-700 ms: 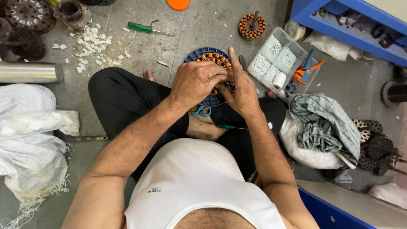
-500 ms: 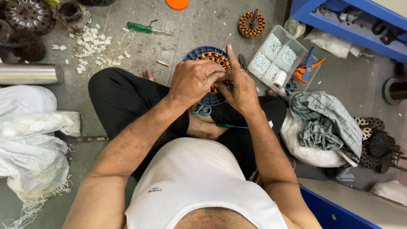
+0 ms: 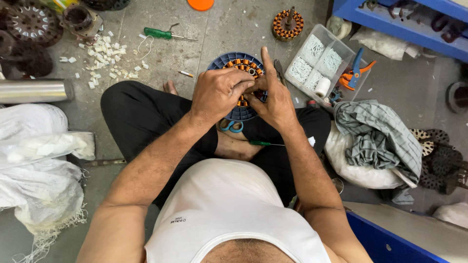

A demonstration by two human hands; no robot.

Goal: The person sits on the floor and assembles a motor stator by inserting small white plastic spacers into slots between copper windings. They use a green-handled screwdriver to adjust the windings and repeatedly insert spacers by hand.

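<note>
I sit cross-legged on a grey floor. A round blue stator (image 3: 229, 62) with copper-orange windings rests on my legs. My left hand (image 3: 218, 92) lies on its middle with the fingers curled down onto the windings. My right hand (image 3: 274, 95) meets it from the right, pinching at the same spot with the index finger stretched up. What lies between the fingertips is hidden. Blue-handled scissors (image 3: 231, 126) and a green-handled screwdriver (image 3: 265, 143) lie on my lap below the stator.
A clear compartment box (image 3: 324, 62) with white pieces and a tape roll stands at the right, orange-blue pliers (image 3: 356, 74) beside it. Another wound stator (image 3: 288, 24), a green screwdriver (image 3: 163, 34), white scraps (image 3: 105, 56), a metal tube (image 3: 34, 90), white sacks (image 3: 34, 185) and a checked cloth (image 3: 375, 139) surround me.
Both hands stay on the stator. The fingers have shifted slightly over the windings, the right index finger still raised.
</note>
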